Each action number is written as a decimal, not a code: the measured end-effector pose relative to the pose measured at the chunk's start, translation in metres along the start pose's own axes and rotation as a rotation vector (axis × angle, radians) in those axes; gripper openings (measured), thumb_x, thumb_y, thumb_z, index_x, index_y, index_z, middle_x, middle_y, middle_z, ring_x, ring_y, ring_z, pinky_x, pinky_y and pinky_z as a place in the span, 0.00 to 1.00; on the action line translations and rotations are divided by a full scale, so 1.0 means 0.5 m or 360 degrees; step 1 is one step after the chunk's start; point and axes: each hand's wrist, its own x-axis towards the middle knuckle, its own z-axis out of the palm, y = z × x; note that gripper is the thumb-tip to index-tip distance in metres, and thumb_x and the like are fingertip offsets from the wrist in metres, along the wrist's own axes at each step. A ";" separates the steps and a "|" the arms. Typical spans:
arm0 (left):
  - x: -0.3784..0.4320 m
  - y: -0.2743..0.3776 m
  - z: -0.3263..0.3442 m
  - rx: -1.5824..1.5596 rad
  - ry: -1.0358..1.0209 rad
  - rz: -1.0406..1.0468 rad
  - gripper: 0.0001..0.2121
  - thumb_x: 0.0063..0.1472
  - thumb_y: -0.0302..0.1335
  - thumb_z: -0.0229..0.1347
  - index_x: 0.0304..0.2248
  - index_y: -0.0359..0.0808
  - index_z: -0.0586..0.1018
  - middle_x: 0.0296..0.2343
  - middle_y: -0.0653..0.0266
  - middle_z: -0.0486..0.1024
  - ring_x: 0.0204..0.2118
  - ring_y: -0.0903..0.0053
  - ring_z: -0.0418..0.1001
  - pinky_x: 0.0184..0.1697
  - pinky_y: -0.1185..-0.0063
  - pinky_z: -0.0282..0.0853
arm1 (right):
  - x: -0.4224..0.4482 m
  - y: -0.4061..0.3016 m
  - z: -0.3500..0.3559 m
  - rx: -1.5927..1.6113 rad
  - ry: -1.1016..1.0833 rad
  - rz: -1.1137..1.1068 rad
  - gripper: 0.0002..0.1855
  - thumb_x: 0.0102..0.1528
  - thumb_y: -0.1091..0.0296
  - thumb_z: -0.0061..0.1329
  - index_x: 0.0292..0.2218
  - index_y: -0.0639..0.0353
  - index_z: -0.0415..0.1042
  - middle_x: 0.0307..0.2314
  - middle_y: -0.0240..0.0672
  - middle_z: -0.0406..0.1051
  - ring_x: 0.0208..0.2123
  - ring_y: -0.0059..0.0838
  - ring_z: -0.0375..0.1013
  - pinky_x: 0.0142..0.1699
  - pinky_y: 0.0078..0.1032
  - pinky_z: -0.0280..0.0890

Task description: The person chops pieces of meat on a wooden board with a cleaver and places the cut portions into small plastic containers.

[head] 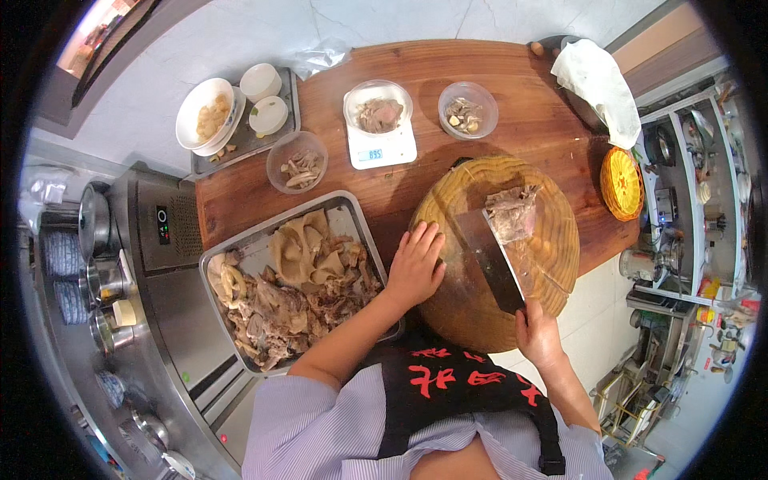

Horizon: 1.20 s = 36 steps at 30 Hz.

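Observation:
My right hand point(538, 333) grips the handle of a cleaver point(493, 263), whose blade lies across a round wooden chopping block point(441, 300). A piece of cooked meat point(512, 211) rests on the block, against or just beside the blade's far end. My left hand point(419, 264) lies palm down on the block's left edge, fingers slightly apart, holding nothing. To its left, a metal tray point(211, 269) carries a heap of cooked meat point(294, 315) and pale folded tripe-like pieces point(306, 249).
Behind the block, a digital kitchen scale point(384, 147) bears a bowl of sliced meat point(380, 114). Plastic bowls point(468, 111) point(297, 162) with sliced pieces flank it. A small tray point(288, 117) with white bowls point(204, 117) stands back left. A yellow basket point(622, 183) sits right, near a cloth-covered pot point(600, 90).

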 end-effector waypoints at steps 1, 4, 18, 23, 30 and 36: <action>-0.001 -0.002 0.000 0.0007 0.0012 0.0002 0.21 0.53 0.29 0.53 0.46 0.32 0.70 0.51 0.52 0.61 0.57 0.59 0.55 0.58 0.61 0.50 | -0.009 0.010 0.005 -0.0069 0.0016 -0.0080 0.10 0.49 0.78 0.45 0.36 0.64 0.63 0.23 0.52 0.67 0.27 0.54 0.69 0.31 0.43 0.64; -0.004 -0.008 0.003 -0.0031 0.0016 0.0009 0.20 0.54 0.29 0.50 0.47 0.31 0.69 0.52 0.51 0.60 0.58 0.58 0.52 0.59 0.60 0.48 | -0.024 0.050 0.019 -0.0291 0.0079 -0.0281 0.09 0.49 0.77 0.45 0.34 0.64 0.62 0.22 0.50 0.67 0.24 0.53 0.69 0.29 0.43 0.64; 0.095 -0.104 -0.038 -0.0227 0.0741 -0.0068 0.09 0.51 0.21 0.51 0.35 0.34 0.73 0.34 0.55 0.70 0.40 0.63 0.67 0.45 0.69 0.62 | -0.024 0.127 0.042 -0.0456 0.0088 -0.0290 0.17 0.49 0.74 0.40 0.43 0.66 0.61 0.31 0.56 0.68 0.26 0.54 0.71 0.29 0.42 0.68; 0.185 -0.146 -0.065 -0.0456 0.0918 -0.0038 0.12 0.52 0.15 0.51 0.37 0.30 0.70 0.33 0.55 0.68 0.35 0.68 0.68 0.39 0.75 0.66 | -0.029 0.101 0.037 -0.0374 -0.0290 -0.0032 0.15 0.51 0.72 0.37 0.42 0.64 0.62 0.29 0.50 0.69 0.26 0.49 0.72 0.31 0.39 0.68; 0.258 0.026 0.009 -0.0712 0.0074 0.0060 0.20 0.56 0.25 0.54 0.48 0.33 0.67 0.42 0.55 0.68 0.46 0.69 0.67 0.50 0.74 0.63 | -0.091 0.149 0.031 -0.0124 0.0223 -0.0241 0.14 0.45 0.76 0.49 0.36 0.63 0.63 0.22 0.45 0.67 0.20 0.44 0.70 0.24 0.35 0.65; 0.320 0.086 0.041 -0.0591 -0.0577 0.0005 0.29 0.51 0.41 0.57 0.50 0.35 0.67 0.46 0.49 0.67 0.48 0.61 0.67 0.49 0.69 0.63 | -0.113 0.139 0.019 0.0275 0.0532 0.0514 0.08 0.52 0.77 0.45 0.35 0.64 0.61 0.24 0.55 0.68 0.27 0.57 0.69 0.29 0.42 0.64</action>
